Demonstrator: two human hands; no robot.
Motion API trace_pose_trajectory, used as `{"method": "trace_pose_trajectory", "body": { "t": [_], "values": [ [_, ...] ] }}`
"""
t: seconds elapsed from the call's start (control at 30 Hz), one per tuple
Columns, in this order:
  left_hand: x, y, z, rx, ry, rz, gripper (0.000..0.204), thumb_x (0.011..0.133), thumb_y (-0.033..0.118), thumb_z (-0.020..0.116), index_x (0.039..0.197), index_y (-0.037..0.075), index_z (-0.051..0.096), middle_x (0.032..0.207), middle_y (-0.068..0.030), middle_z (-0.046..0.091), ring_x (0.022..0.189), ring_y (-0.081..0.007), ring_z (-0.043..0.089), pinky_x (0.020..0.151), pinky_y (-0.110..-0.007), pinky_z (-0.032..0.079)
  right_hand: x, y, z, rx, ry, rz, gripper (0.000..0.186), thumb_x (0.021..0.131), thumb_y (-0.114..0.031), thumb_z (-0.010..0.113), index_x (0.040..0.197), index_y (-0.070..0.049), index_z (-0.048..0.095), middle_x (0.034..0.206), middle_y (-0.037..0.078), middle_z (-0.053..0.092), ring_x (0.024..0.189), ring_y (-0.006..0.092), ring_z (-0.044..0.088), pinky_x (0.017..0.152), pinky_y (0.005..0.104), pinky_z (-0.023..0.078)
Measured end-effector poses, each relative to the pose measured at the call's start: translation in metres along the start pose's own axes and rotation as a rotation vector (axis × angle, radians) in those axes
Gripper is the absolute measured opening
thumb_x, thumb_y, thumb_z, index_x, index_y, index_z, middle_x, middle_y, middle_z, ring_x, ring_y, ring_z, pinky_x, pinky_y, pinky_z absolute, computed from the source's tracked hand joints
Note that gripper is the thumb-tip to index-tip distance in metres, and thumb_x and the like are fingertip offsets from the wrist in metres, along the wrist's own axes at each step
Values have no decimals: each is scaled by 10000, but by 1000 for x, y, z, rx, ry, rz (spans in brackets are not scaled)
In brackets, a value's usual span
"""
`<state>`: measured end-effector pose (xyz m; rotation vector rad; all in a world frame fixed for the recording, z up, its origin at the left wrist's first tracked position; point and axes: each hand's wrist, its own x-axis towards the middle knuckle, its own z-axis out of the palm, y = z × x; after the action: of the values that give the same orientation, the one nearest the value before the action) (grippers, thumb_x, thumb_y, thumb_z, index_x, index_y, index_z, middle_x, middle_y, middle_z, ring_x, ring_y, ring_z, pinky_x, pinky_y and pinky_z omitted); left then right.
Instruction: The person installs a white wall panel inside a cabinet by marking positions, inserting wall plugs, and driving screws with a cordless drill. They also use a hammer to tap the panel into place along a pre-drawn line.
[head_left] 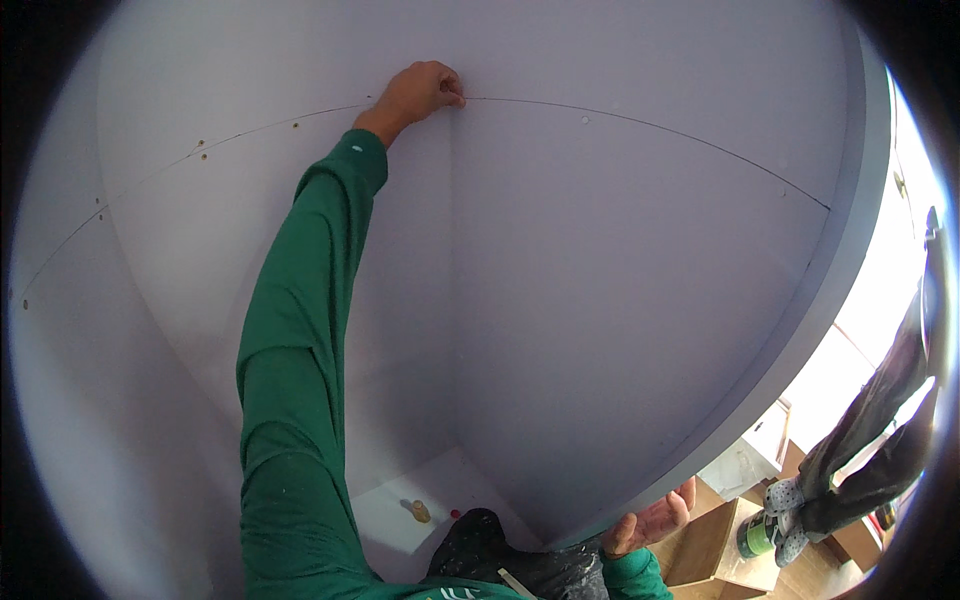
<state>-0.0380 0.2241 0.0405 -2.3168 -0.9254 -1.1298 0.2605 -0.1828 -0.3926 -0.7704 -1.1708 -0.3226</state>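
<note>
My left hand (428,92) is raised to the inner corner of the pale lilac wall (640,280), at a thin dark line running across both faces. Its fingertips are pinched against the line; whether anything small is between them I cannot make out. My right hand (650,518) is low at the right, beside the outer edge (855,200) of the wall, palm showing, thumb and loosely bent fingers apart, with nothing visible in it. Small holes or marks dot the left part of the wall near the line.
Below lies a white ledge (390,510) with a small yellowish object (418,510) and a red one. My dark-clad knee (470,540) is there. At right, another person's legs (880,410) in spotted footwear stand on or by a green bucket (755,540), beside wooden boxes (715,550).
</note>
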Motion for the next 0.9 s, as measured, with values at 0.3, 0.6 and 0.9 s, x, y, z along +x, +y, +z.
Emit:
{"method": "trace_pose_trajectory", "body": {
  "t": [0.3,0.6,0.9],
  "values": [
    [19,12,-29,560,-17,262,417,815,454,812,951,68,734,954,-87,740,955,-291,700,838,-430,568,5,-4,-4,-12,-48,43,552,969,-379,677,1368,-162,364,1599,204,265,1459,408,386,1161,565,445],
    [3,2,-13,462,-69,446,252,979,304,692,1056,69,737,1002,-91,725,966,-299,677,899,-429,562,-7,5,0,78,91,20,570,966,-349,678,1397,-166,352,1582,201,276,1436,399,399,1132,563,463],
    [-5,9,6,144,-132,105,215,1017,224,661,1004,19,723,835,-107,725,731,-248,698,718,-399,573,-1,4,-1,6,63,-2,547,978,-365,671,1387,-175,361,1593,187,266,1448,386,382,1140,544,462]
  ]
}}
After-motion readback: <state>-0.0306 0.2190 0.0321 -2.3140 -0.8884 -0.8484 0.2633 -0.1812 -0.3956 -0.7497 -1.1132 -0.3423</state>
